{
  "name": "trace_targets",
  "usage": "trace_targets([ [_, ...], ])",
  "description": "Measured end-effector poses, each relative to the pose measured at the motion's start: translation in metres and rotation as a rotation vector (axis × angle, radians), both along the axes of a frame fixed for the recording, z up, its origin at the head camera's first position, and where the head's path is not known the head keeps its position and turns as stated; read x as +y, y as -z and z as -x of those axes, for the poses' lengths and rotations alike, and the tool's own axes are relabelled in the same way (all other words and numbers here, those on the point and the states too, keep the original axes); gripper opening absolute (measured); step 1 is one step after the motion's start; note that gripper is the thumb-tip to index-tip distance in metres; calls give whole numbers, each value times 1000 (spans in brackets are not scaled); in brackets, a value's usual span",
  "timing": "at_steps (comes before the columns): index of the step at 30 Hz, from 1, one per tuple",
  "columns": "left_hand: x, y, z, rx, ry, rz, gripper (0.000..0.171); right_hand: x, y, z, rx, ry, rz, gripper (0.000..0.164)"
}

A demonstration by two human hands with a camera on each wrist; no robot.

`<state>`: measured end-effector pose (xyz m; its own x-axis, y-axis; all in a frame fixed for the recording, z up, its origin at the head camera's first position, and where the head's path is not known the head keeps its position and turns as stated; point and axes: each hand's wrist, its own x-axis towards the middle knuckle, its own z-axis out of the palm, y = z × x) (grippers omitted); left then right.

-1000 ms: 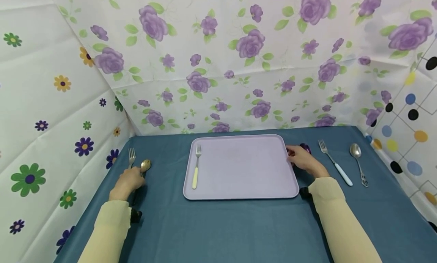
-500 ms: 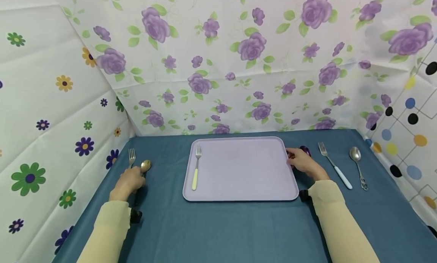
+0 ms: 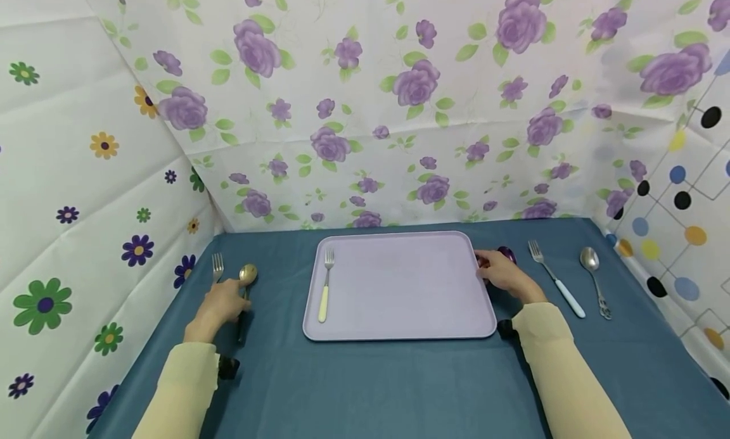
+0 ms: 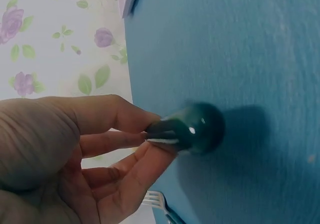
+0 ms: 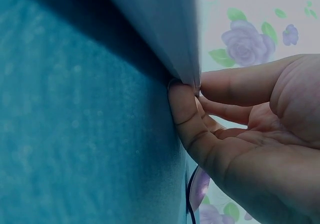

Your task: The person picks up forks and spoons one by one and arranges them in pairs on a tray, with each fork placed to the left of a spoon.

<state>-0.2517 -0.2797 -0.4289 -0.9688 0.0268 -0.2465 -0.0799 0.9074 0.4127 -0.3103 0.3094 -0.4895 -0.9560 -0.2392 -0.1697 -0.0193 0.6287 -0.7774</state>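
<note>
Where the blue-green tablecloth (image 3: 365,388) spreads, a rectangular lilac tray (image 3: 399,287) lies flat near the middle. My right hand (image 3: 504,272) pinches its right rim, the gap between thumb and fingers almost closed. My left hand (image 3: 219,305), well apart from the tray, grips a gold-bowled spoon (image 3: 248,274) by its dark handle, thumb and fingertips drawn tight. Step in hand, in my judgement: taking up this spoon while the tray is steadied. The next move calls for a firm pinch and a path clear of the silver-tined fork (image 3: 217,267) close beside. Also noted: a white-handled fork (image 3: 567,296) and an ornate silver spoon (image 3: 590,260), further right; a yellow-handled fork (image 3: 324,296), occupying the tray's left side; a purple rounded piece (image 3: 507,254) behind my right hand, too covered to identify.
</note>
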Motion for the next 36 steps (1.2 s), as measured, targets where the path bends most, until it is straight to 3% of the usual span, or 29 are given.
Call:
trace_targets([
  [18, 32, -8, 7, 11, 7, -94, 67, 0, 3, 0, 1, 9, -16, 57],
  [26, 39, -10, 7, 16, 16, -80, 66, 0, 4, 3, 7, 12, -8, 57],
  [36, 49, -9, 16, 66, 38, -91, 64, -1, 2, 1, 6, 7, -4, 57],
])
